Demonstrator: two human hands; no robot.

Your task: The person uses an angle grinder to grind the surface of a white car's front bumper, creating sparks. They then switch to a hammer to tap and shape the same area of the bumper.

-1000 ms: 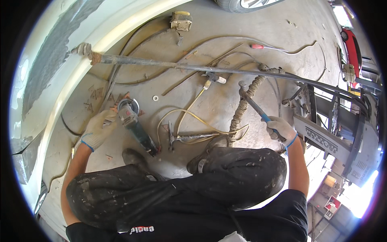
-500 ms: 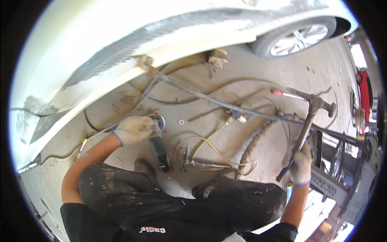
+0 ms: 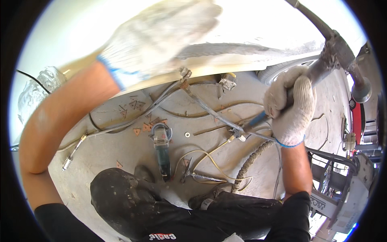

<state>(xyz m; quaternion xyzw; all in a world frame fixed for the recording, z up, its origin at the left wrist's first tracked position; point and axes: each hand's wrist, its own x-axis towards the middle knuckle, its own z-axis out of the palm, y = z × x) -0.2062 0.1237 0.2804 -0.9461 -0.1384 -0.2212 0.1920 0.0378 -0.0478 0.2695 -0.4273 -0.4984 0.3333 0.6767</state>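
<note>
My left hand, in a white knit glove with a blue cuff, is raised in front of the white car body panel, fingers stretched out and somewhat blurred. Nothing shows in it; whether it touches the panel I cannot tell. My right hand, gloved alike, is wrapped round the handle of a body hammer. That hammer is held up at the upper right, with a long pointed end and a round face. A dull grey, scraped band runs along the panel.
On the concrete floor lie a green angle grinder, triangular brown pieces, a metal rod, a ribbed hose and tangled air hoses. A car wheel stands beyond. A wheeled machine is at the right.
My left hand has left the grinder and risen to the car panel. My right hand has lifted the hammer up and closer. The rod's end has swung away from the panel's scraped area.
</note>
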